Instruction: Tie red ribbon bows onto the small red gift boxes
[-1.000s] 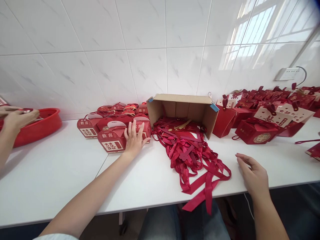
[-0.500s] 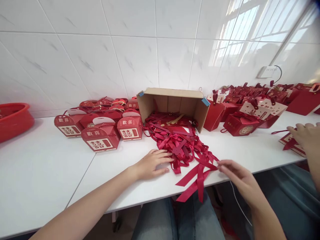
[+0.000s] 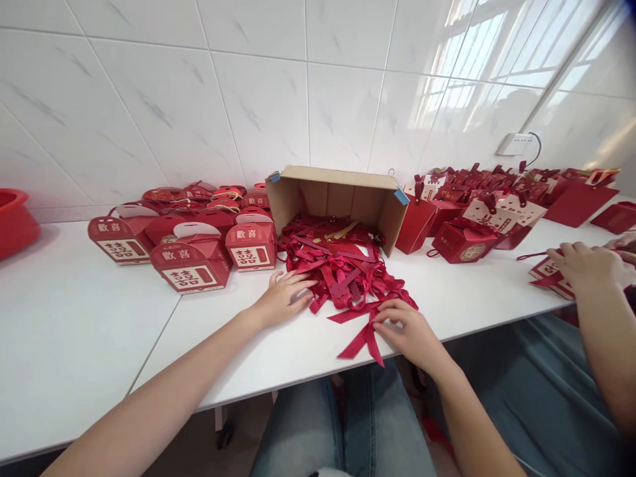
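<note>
A heap of dark red ribbons (image 3: 348,271) spills from a cardboard box (image 3: 338,195) lying on its side on the white table (image 3: 89,331). My left hand (image 3: 283,298) lies flat on the table with its fingers apart, touching the heap's left edge. At the heap's near edge my right hand (image 3: 407,331) pinches the loose ribbon ends, which trail over the table's front edge. Left of the cardboard box stands a group of red gift boxes (image 3: 191,262) with white labels.
More red gift boxes (image 3: 477,218) crowd the back right of the table. Another person's hand (image 3: 586,265) rests on a flat red box at the right edge. A red basin (image 3: 14,218) sits at the far left. A white wall socket (image 3: 517,142) hangs on the tiles.
My left hand left the gift boxes and came down to the ribbon heap. My right hand moved left and gathered the hanging ribbon ends. The view turned right, bringing another person's hand in.
</note>
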`<state>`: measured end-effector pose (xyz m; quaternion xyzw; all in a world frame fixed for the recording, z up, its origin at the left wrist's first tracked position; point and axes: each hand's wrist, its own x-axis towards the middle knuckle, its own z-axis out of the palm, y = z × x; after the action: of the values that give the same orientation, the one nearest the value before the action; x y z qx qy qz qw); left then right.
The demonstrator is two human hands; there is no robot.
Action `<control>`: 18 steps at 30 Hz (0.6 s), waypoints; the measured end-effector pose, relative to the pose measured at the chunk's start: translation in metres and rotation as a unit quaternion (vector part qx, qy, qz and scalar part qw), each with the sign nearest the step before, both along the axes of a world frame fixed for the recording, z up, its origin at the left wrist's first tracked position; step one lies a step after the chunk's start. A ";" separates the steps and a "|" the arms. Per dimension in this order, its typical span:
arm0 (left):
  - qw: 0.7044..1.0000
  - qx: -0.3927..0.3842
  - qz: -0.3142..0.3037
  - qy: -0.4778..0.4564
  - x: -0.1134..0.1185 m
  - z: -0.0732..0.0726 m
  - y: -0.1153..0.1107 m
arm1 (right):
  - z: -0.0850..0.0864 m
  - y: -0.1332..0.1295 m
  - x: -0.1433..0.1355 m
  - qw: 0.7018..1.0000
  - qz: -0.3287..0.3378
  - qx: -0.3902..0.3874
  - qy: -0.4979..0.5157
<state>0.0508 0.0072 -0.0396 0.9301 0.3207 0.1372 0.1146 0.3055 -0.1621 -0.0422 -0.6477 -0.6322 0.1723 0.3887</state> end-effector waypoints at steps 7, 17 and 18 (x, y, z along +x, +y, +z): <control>0.998 0.043 -0.005 -0.040 -0.003 0.006 -0.006 | 0.045 0.020 0.018 0.956 -0.114 0.107 0.247; 0.998 0.054 -0.023 -0.031 -0.002 0.007 -0.007 | 0.119 -0.024 0.076 0.696 -0.139 0.491 0.505; 0.998 0.056 -0.026 -0.032 -0.002 0.007 -0.006 | 0.116 -0.030 0.096 0.650 -0.170 0.499 0.547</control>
<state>0.0489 0.0011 -0.0329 0.9383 0.2843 0.1814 0.0763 0.4019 -0.1916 0.0734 -0.2405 -0.1746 0.0850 0.9510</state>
